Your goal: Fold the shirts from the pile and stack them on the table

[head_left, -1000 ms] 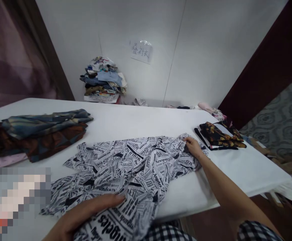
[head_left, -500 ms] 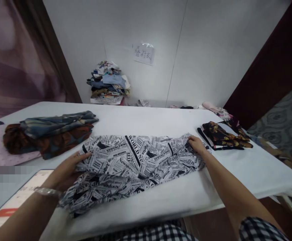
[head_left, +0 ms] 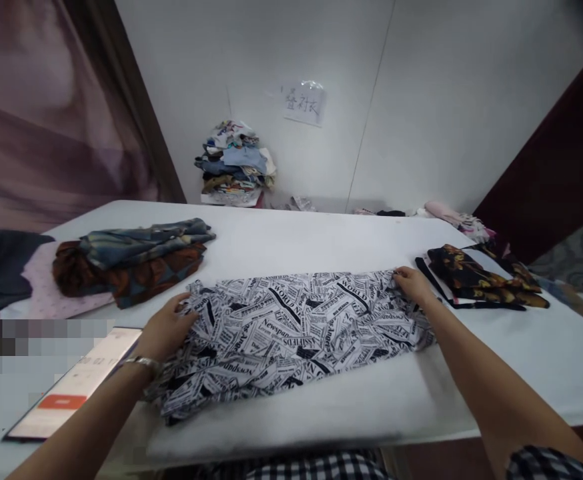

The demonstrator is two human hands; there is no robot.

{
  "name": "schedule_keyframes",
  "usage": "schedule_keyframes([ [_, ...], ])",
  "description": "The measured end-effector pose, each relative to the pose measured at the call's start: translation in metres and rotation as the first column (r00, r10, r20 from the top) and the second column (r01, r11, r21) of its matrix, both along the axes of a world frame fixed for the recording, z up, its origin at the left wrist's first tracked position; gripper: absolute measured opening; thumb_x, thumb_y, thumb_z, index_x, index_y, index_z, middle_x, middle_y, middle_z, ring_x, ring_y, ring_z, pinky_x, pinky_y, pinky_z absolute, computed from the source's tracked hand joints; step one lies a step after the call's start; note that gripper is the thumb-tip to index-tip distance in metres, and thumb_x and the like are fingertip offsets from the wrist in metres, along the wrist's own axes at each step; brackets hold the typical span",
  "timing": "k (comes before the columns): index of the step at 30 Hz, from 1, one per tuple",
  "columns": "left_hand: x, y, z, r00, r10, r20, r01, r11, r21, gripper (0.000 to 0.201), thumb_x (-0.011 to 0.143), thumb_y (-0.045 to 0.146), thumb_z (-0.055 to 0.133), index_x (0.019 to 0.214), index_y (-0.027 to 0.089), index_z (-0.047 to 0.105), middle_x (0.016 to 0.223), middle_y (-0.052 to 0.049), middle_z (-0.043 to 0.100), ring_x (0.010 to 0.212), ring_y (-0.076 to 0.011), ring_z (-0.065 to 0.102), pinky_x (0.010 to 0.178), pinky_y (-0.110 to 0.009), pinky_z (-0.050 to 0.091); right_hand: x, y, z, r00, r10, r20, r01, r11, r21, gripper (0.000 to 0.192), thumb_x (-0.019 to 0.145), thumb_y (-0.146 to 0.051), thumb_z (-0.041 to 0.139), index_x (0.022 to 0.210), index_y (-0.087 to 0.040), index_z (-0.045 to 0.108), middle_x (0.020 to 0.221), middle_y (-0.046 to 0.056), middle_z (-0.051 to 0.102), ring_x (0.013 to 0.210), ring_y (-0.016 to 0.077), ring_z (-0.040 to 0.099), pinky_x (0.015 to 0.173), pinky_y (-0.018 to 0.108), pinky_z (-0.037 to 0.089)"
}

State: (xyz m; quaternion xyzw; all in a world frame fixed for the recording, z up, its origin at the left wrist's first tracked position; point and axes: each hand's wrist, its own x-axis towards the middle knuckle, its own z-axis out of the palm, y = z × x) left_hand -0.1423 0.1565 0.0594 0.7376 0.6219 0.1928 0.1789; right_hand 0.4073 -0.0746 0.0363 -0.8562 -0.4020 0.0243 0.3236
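Observation:
A black-and-white newspaper-print garment (head_left: 296,333) lies folded into a long band across the white table (head_left: 311,240) in front of me. My left hand (head_left: 164,330) grips its left end, fingers curled over the cloth; a bracelet sits on that wrist. My right hand (head_left: 414,285) pinches its far right corner. Both forearms reach in from the bottom of the view.
A pile of brown and blue clothes (head_left: 131,257) lies at the left on a pink cloth (head_left: 46,293). A folded dark floral garment (head_left: 476,273) sits at the right. A tablet (head_left: 76,387) rests near the front left edge. Stacked clothes (head_left: 236,163) stand by the back wall.
The garment went from spread and rumpled to a folded band. My left hand moved from its near edge to its left end; my right hand stayed on the right corner.

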Motion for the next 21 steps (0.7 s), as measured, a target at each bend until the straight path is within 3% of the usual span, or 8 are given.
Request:
schedule_keyframes([
  [2, -0.003, 0.004, -0.002, 0.987, -0.069, -0.144, 0.064, 0.997, -0.042, 0.056, 0.08, 0.035, 0.057, 0.132, 0.016, 0.051, 0.111, -0.014, 0.069, 0.099, -0.0291, 0.066, 0.087, -0.04, 0.051, -0.002, 0.003, 0.001, 0.996, -0.026, 0.081, 0.029, 0.999, -0.031, 0.032, 0.072, -0.035, 0.051, 0.09, -0.018, 0.07, 0.072, 0.006, 0.068, 0.072, 0.0229, 0.062, 0.069, 0.032, 0.046],
  [5, -0.005, 0.005, -0.003, 0.966, -0.089, -0.245, 0.096, 0.995, 0.019, 0.062, 0.082, 0.042, 0.052, 0.135, 0.011, 0.045, 0.124, -0.018, 0.062, 0.111, -0.0296, 0.061, 0.094, -0.038, 0.047, -0.017, 0.007, 0.002, 0.952, 0.026, 0.304, -0.015, 0.999, -0.039, 0.038, 0.076, -0.029, 0.045, 0.103, -0.016, 0.07, 0.097, 0.012, 0.072, 0.095, 0.0272, 0.064, 0.086, 0.038, 0.047],
  [8, 0.0, 0.005, 0.0, 0.948, -0.105, -0.299, 0.137, 0.987, 0.087, 0.059, 0.085, 0.044, 0.047, 0.134, 0.011, 0.046, 0.133, -0.017, 0.056, 0.123, -0.0265, 0.052, 0.104, -0.034, 0.039, -0.048, 0.014, 0.001, 0.891, 0.208, 0.404, -0.225, 0.974, -0.006, 0.04, 0.083, -0.031, 0.041, 0.108, -0.014, 0.068, 0.109, 0.014, 0.069, 0.105, 0.0283, 0.061, 0.096, 0.042, 0.044],
  [12, 0.016, 0.015, 0.002, 0.933, -0.112, -0.341, 0.133, 0.99, 0.037, 0.06, 0.086, 0.046, 0.046, 0.135, 0.012, 0.043, 0.142, -0.016, 0.048, 0.131, -0.0248, 0.044, 0.106, -0.032, 0.035, -0.093, 0.023, -0.009, 0.801, 0.5, 0.329, -0.496, 0.862, -0.102, 0.042, 0.089, -0.043, 0.043, 0.116, -0.019, 0.064, 0.121, 0.011, 0.065, 0.116, 0.0262, 0.057, 0.101, 0.042, 0.043],
  [14, 0.025, 0.024, 0.001, 0.927, -0.115, -0.357, 0.124, 0.992, 0.004, 0.066, 0.082, 0.05, 0.052, 0.137, 0.014, 0.042, 0.145, -0.016, 0.044, 0.133, -0.0271, 0.041, 0.105, -0.035, 0.035, -0.103, 0.027, -0.017, 0.785, 0.54, 0.304, -0.489, 0.841, -0.232, 0.045, 0.089, -0.048, 0.044, 0.122, -0.022, 0.062, 0.131, 0.01, 0.059, 0.126, 0.0285, 0.05, 0.105, 0.048, 0.039],
  [17, 0.037, 0.034, 0.0, 0.913, -0.151, -0.378, 0.144, 0.988, -0.046, 0.071, 0.074, 0.052, 0.061, 0.134, 0.016, 0.046, 0.141, -0.016, 0.049, 0.13, -0.0302, 0.045, 0.101, -0.037, 0.038, -0.099, 0.032, -0.03, 0.834, 0.466, 0.295, -0.337, 0.854, -0.396, 0.048, 0.09, -0.048, 0.04, 0.129, -0.024, 0.057, 0.14, 0.01, 0.051, 0.131, 0.0309, 0.044, 0.105, 0.057, 0.035],
  [21, 0.042, 0.04, 0.007, 0.902, -0.217, -0.372, 0.185, 0.975, -0.12, 0.054, 0.069, 0.049, 0.065, 0.111, 0.017, 0.064, 0.116, -0.014, 0.067, 0.108, -0.0284, 0.061, 0.085, -0.031, 0.045, -0.082, 0.034, -0.037, 0.859, 0.404, 0.314, -0.238, 0.858, -0.454, 0.049, 0.092, -0.044, 0.035, 0.133, -0.024, 0.053, 0.144, 0.01, 0.047, 0.133, 0.0288, 0.042, 0.104, 0.056, 0.036],
])
